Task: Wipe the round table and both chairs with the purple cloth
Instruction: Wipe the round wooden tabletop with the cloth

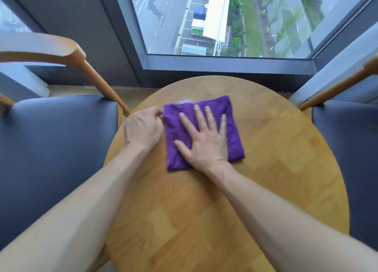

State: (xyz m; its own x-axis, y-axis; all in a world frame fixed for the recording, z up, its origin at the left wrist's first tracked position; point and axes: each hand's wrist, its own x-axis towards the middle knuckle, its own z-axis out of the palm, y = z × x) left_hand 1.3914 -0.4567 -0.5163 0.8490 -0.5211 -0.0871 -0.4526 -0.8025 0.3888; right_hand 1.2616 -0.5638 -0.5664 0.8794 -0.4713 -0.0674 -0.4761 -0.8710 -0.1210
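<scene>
One purple cloth [204, 132] | one table [266, 169] | two chairs [57, 141] [347, 149] | right hand [206, 143] fingers flat | left hand [143, 126] fingers pinching cloth

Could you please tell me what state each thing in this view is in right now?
purple cloth: folded, flat on the table.
right hand: fingers straight and spread, pressing on the cloth.
left hand: fingers curled at the cloth's left edge; a pinch cannot be confirmed.
round table: bare wood around the cloth.
left chair: seat unoccupied.
right chair: seat unoccupied.
</scene>
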